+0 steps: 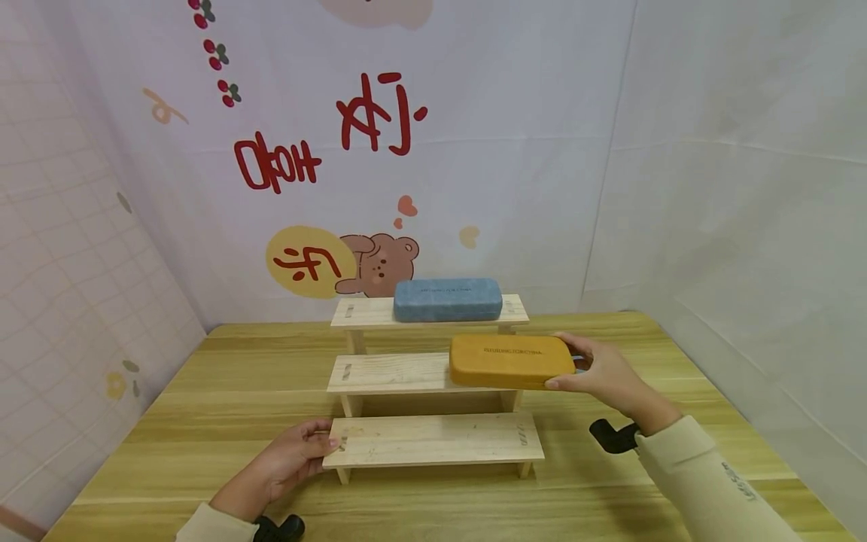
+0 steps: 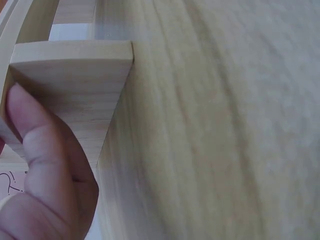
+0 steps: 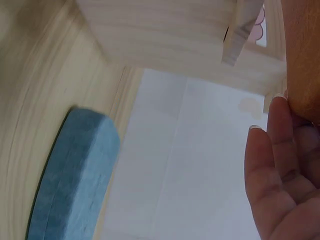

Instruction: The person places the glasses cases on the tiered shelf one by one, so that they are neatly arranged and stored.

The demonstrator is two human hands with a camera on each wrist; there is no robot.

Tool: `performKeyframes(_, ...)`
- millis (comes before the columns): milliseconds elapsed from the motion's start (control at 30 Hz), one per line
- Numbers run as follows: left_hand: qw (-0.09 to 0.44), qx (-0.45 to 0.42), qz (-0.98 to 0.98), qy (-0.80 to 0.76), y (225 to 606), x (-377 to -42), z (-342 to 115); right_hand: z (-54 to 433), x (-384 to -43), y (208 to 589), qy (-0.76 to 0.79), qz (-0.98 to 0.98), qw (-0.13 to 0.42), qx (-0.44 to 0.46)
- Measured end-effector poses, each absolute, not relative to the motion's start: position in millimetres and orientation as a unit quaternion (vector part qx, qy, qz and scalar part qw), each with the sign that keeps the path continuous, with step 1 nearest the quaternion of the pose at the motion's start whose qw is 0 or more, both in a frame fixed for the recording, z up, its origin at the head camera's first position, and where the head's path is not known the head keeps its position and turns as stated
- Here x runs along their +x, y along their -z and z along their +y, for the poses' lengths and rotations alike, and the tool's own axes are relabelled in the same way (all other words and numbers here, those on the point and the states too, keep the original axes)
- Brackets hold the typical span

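Observation:
A three-tier wooden display stand point(image 1: 433, 440) stands on the table. My left hand point(image 1: 294, 455) grips the left end of its lowest board, thumb on top. In the left wrist view, a finger of that hand point(image 2: 47, 170) reaches under the board. My right hand point(image 1: 603, 373) holds an orange-yellow case point(image 1: 511, 361) by its right end, thumb at the front edge and fingers behind. The case lies level and overlaps the right part of the middle board. On the top board sits a blue case point(image 1: 447, 299), right of centre.
In the right wrist view a blue case point(image 3: 75, 175) lies on a wooden surface. A bit of light blue shows between the right hand's fingers in the head view. Printed cloth point(image 1: 508, 150) hangs behind the wood-grain table point(image 1: 257, 376), with pale cloth at both sides.

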State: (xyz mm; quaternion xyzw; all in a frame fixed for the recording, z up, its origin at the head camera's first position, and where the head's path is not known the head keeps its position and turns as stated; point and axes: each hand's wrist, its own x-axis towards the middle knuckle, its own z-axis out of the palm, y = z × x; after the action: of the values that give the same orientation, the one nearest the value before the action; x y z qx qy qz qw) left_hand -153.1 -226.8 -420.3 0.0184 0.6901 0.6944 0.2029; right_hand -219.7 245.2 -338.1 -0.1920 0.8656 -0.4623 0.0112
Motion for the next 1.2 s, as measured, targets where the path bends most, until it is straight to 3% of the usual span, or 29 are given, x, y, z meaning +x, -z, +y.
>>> performKeyframes(1200,0.205,0.023,0.69,-0.693,421.5,-153.9,-228.2,177.9,-237.5,344.2,0.48,0.852,0.059,-0.199)
